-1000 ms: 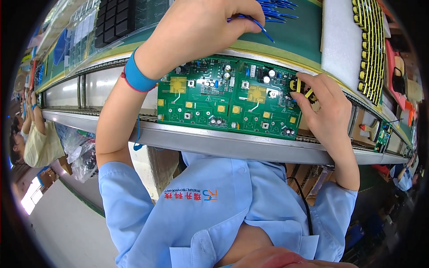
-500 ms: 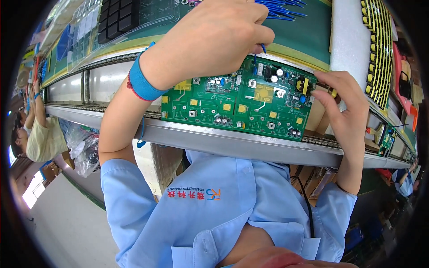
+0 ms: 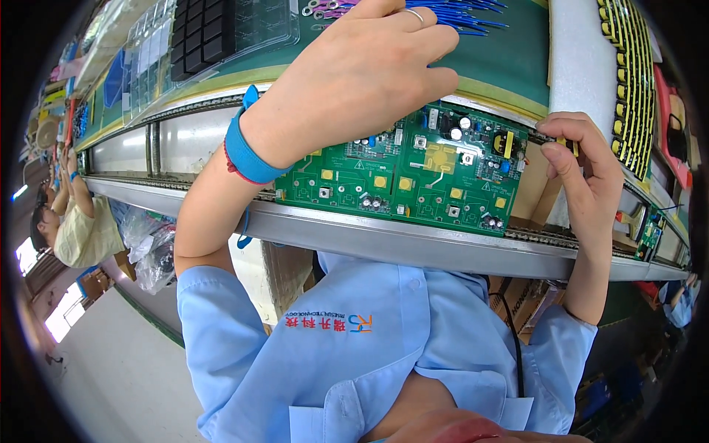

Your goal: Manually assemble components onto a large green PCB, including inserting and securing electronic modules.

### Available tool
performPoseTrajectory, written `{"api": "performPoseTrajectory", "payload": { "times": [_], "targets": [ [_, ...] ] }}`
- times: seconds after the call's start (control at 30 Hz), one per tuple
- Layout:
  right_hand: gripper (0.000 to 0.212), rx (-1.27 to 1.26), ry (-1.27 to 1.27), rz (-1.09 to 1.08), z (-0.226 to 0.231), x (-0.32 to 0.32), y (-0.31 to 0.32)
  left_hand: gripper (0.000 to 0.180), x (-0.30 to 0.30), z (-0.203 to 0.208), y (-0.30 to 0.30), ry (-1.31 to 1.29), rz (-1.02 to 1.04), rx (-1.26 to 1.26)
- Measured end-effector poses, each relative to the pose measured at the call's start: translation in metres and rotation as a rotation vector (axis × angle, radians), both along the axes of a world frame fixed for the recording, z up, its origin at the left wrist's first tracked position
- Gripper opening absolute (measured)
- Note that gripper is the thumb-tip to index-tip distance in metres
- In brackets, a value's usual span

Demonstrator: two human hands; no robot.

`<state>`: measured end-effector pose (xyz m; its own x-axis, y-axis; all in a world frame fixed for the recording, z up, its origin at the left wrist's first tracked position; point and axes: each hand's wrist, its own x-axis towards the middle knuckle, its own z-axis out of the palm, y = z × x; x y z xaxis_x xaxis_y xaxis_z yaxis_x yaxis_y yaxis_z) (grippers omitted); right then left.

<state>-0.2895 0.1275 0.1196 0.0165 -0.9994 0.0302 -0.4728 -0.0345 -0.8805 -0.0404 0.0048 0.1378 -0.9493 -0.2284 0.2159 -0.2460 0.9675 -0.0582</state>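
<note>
Two joined green circuit boards (image 3: 436, 210) lie across the rails in front of me, set with yellow pads, silver capacitors and a yellow transformer (image 3: 504, 143). My left hand (image 3: 362, 81), with a blue wrist strap (image 3: 255, 151) on its arm, is over the boards' far edge. Its fingers are curled together; the fingertips and anything between them are hidden. To the right of the boards, apart from them, my right hand (image 3: 587, 162) is closed, and a small yellow-and-black part (image 3: 574, 147) shows between its fingers.
Blue wires (image 3: 473, 16) and purple ring-terminal leads (image 3: 321, 10) lie on the green mat beyond. A black compartment tray (image 3: 203, 37) is far left. White foam (image 3: 580, 74) and rows of yellow-and-black parts (image 3: 628, 96) are at right. A metal rail (image 3: 413, 242) runs before me; a person (image 3: 85, 229) works left.
My right hand has drawn off the boards' right edge. My left hand has come slightly nearer over the boards, and the blue wire ends seen under its fingers are now covered.
</note>
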Motion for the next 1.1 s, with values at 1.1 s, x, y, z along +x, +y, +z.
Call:
{"api": "performPoseTrajectory", "payload": {
  "times": [1.1],
  "targets": [
    [0.040, 0.115, -0.190, 0.166, -0.001, -0.006, 0.008, 0.036, 0.077, 0.033, -0.016, 0.885, 0.277, 0.592]
  ]
}}
